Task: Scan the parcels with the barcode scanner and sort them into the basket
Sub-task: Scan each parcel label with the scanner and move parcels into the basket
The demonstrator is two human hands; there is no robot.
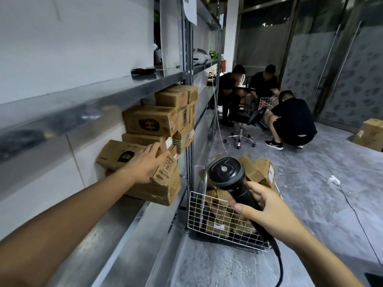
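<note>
Brown cardboard parcels (151,121) are stacked on a metal shelf (132,216) at my left. My left hand (148,162) lies on top of a long parcel (122,156) in the lower part of the stack, fingers wrapped over its right end. My right hand (265,208) is shut on the handle of a black barcode scanner (227,172), whose round head sits above a white wire basket (209,216) on the floor. The basket holds several cardboard parcels (259,170). The scanner's black cable (278,264) runs down past my right wrist.
Three people in black crouch or sit at the back around a second wire basket (267,102) and a black office chair (242,125). A cardboard box (370,133) stands at the far right. A white power strip (333,180) and cables lie on the grey floor. Upright shelf posts (189,100) rise beside the basket.
</note>
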